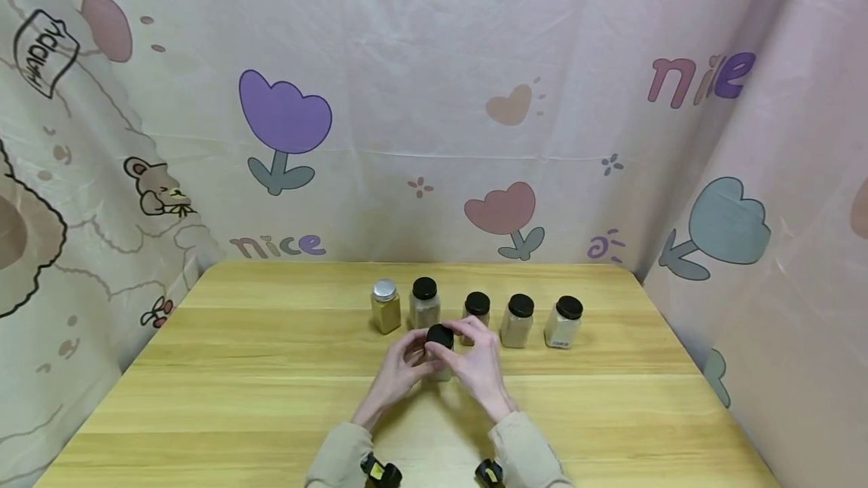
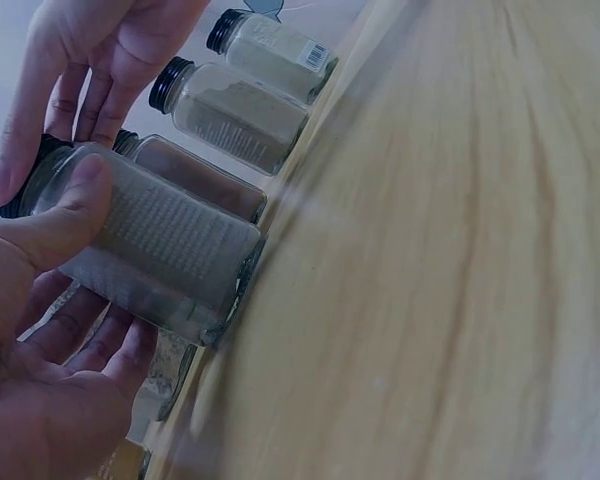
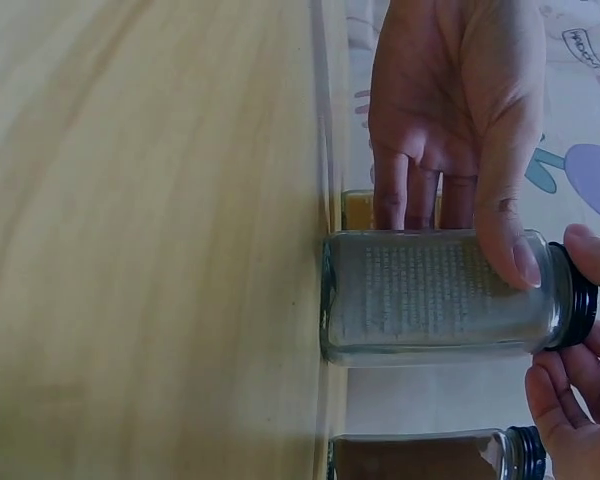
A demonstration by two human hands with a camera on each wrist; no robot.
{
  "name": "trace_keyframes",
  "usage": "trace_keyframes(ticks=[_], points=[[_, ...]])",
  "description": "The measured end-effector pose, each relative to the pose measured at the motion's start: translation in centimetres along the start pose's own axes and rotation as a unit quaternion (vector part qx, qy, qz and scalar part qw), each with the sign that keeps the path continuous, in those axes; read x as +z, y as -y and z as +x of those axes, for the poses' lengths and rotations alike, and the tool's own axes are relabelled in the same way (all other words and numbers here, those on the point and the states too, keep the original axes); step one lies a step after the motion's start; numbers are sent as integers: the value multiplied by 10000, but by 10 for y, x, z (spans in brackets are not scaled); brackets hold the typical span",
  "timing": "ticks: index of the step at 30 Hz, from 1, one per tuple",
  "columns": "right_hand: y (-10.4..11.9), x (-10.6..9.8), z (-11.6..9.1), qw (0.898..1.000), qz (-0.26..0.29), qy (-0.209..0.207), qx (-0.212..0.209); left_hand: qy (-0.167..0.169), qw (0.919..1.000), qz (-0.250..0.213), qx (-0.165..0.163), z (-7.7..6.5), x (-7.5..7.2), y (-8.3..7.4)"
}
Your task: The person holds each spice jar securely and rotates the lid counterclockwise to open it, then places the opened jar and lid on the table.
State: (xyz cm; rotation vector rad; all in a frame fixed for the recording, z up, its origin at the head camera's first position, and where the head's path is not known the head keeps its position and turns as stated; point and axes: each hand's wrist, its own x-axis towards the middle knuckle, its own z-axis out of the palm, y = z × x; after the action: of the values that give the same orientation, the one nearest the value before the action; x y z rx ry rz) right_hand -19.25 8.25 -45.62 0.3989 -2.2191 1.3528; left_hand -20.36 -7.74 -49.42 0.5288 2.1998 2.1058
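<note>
A square glass jar [image 3: 430, 300] with a black screw lid [image 1: 440, 335] stands upright on the table, pale grey contents and raised or printed text showing on its side. My left hand [image 1: 398, 372] grips the jar's body, thumb [image 2: 80, 200] on the near face and fingers round the other side. Around the black lid, the thumb and fingertips of my right hand [image 1: 479, 364] pinch the rim. Whether the lid is loose cannot be seen. Just behind stand a clear jar with a black lid [image 1: 425, 307] and a jar with brown contents [image 3: 415, 458], partly hidden by my right hand.
A yellow-filled jar with a silver lid [image 1: 386, 309] stands at the left of the back row. To the right are two more black-lidded jars, one beige [image 1: 518, 322] and one with a barcode label [image 1: 563, 324]. A printed curtain [image 1: 407, 81] hangs behind the wooden table [image 1: 237, 382].
</note>
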Motion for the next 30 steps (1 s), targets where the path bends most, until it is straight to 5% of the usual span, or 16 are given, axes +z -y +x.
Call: trace_keyframes(ticks=[22,30], points=[[-2,1,-1,9995,148,-48,-268,-93,10000,5,-31,-2,1,-2],[-1,-1,-1,9993,180,307,-143,-156,9998,136,-11,-2,0,-2]])
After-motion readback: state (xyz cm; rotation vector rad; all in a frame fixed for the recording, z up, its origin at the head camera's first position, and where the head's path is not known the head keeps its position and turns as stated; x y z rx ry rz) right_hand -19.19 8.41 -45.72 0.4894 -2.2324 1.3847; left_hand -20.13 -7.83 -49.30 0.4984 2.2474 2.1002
